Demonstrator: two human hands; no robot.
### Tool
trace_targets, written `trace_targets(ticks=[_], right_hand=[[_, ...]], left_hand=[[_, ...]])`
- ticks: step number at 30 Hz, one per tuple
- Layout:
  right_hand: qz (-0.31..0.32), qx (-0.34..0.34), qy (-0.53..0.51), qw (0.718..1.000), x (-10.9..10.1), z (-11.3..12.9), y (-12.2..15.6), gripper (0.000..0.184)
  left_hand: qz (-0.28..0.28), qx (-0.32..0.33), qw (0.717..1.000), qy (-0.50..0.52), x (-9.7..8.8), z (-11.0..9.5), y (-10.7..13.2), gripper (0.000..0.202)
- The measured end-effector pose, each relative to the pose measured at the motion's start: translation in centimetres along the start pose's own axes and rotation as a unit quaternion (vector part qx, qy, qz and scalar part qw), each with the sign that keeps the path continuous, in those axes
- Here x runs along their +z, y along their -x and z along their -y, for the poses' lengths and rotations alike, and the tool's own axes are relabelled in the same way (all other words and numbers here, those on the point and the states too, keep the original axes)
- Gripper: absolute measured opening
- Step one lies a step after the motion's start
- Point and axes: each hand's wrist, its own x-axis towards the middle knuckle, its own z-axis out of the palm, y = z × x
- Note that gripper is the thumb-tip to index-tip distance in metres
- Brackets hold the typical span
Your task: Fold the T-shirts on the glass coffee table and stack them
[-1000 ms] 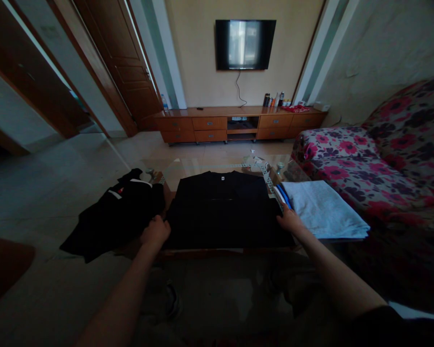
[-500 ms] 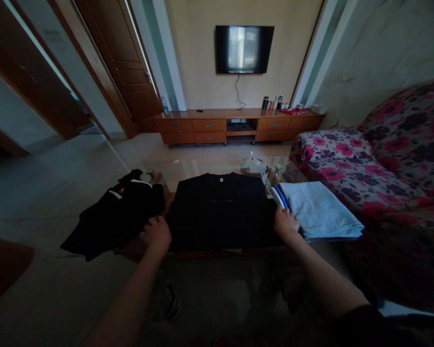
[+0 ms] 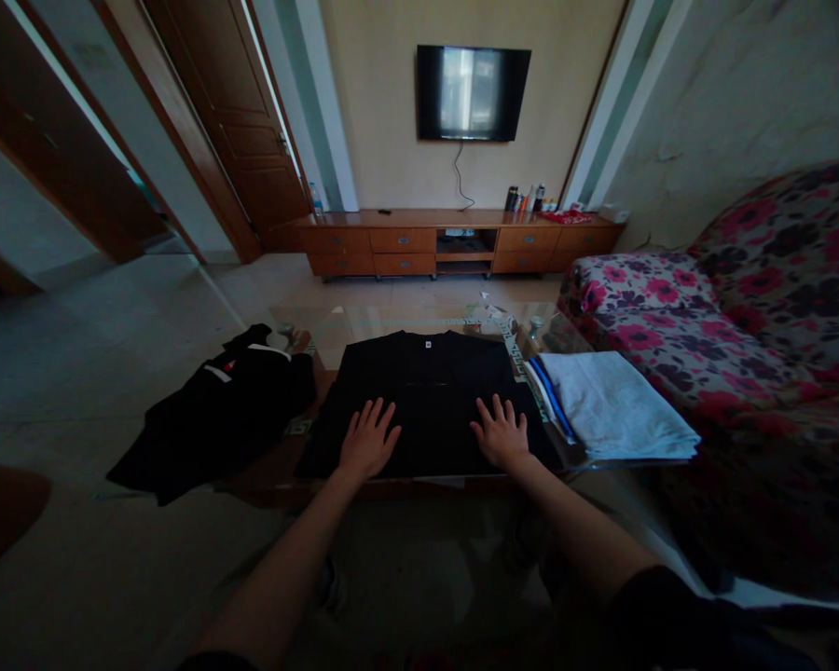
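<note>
A black T-shirt (image 3: 426, 382) lies spread on the glass coffee table (image 3: 342, 326), its collar with a small white label toward the far side and its lower part doubled over. My left hand (image 3: 370, 438) rests on the left part of the shirt, palm down with fingers spread. On the right part, my right hand (image 3: 502, 431) lies flat too, its fingers apart. To the left sits a loose heap of black clothing (image 3: 230, 410) with white and red details. On the right is a folded light grey cloth stack (image 3: 612, 401) with blue and white edges.
A sofa with a flowered cover (image 3: 671, 326) stands at the right. Beyond the table, a low wooden TV cabinet (image 3: 405, 242) carries several bottles and cans, under a wall-mounted television (image 3: 474, 93). A brown door (image 3: 252, 140) is at the back left.
Both hands have left the shirt's side edges, moved inward and now lie flat on the fabric with fingers spread. The shirt's lower sides now spread wider.
</note>
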Motion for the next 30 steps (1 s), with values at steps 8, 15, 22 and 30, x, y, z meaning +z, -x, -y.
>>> trace_targets(ticks=[8,15,22,30], right_hand=[[-0.045,-0.135,-0.03,0.989,1.7,9.1,0.1,0.066],[-0.037,-0.134,-0.042,0.989,2.8,11.0,0.3,0.063],[-0.044,-0.154,-0.035,0.986,2.6,8.8,0.8,0.066],[-0.045,-0.103,0.006,0.994,1.5,1.8,0.7,0.067]], left_hand=[[0.006,0.071,0.997,-0.012,1.8,-5.7,-0.7,0.06],[0.012,0.051,0.999,-0.009,1.9,-6.1,-0.9,0.06],[-0.002,0.018,0.999,-0.027,1.5,-4.2,-0.1,0.075],[-0.019,-0.073,0.995,-0.068,0.3,3.1,1.0,0.077]])
